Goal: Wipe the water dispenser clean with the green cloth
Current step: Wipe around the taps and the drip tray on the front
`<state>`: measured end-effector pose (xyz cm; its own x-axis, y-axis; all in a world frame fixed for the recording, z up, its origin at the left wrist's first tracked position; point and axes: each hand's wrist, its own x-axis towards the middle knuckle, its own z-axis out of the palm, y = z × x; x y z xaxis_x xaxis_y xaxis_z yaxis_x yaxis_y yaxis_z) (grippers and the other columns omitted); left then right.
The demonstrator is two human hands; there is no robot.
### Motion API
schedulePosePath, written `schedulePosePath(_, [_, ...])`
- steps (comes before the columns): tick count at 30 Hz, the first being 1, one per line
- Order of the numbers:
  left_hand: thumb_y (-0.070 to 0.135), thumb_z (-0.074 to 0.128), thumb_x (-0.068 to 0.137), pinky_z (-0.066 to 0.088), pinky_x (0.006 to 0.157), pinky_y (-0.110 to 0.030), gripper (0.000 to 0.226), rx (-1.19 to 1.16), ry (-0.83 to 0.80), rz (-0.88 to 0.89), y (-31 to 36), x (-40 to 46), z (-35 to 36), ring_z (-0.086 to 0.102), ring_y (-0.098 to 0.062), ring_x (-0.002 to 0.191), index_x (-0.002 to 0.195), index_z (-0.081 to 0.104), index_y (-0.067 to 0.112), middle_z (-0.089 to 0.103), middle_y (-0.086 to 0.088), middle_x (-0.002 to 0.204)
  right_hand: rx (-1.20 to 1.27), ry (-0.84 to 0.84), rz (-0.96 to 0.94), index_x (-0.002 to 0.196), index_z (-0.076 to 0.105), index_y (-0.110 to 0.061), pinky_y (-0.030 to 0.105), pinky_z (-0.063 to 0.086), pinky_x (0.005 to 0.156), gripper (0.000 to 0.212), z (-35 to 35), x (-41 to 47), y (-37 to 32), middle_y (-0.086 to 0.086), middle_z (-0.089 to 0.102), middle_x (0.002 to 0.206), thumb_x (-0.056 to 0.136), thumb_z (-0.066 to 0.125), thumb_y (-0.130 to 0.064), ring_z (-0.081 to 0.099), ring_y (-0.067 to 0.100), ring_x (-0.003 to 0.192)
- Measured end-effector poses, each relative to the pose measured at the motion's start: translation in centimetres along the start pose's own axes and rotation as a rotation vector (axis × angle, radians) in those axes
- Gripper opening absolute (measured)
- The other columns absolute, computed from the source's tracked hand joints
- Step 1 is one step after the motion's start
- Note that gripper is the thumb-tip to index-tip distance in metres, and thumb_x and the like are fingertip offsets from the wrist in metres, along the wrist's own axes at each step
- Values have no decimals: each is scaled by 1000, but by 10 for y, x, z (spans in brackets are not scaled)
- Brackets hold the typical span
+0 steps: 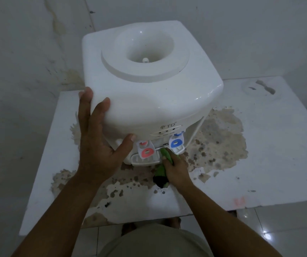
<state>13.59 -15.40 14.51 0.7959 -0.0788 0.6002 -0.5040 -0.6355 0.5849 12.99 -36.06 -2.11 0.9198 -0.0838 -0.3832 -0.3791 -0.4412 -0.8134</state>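
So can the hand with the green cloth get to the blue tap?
Probably yes. The right hand grips the green cloth just below the blue tap, and nothing sits between them. The left hand is on the dispenser's other side, out of the way.

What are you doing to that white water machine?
A person is cleaning the white water dispenser, which sits on a worn white table. The left hand steadies its front corner, fingers spread. The right hand grips the green cloth and pushes it into the gap between the red tap and the blue tap, just above the drip tray.
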Motion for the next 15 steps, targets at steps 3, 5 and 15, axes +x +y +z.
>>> schedulePosePath(3, [16, 77, 79, 34, 109, -67, 80, 4, -2, -8, 2, 1, 0, 9, -45, 151, 143, 30, 4, 10, -28, 159, -113, 121, -231, 149, 40, -24, 7, 39, 80, 49, 5, -19, 15, -4, 52, 126, 101, 49, -24, 46, 3, 103])
schedulePosePath(5, [15, 78, 79, 32, 110, -66, 81, 7, -4, -15, 2, 0, 0, 9, -44, 151, 143, 30, 3, 10, -27, 159, -224, 166, -311, 149, 40, -23, 16, 44, 75, 51, 8, -19, 17, 4, 60, 123, 99, 53, -23, 54, 9, 95])
schedulePosePath(15, [18, 77, 82, 37, 109, -65, 80, -2, -12, -16, 1, -1, -1, 10, -43, 151, 144, 30, 1, 9, -26, 159, -436, -151, 123, 123, 60, -20, 31, 56, 82, 35, 6, 17, -34, 1, 64, 102, 102, 38, -37, 63, 17, 91])
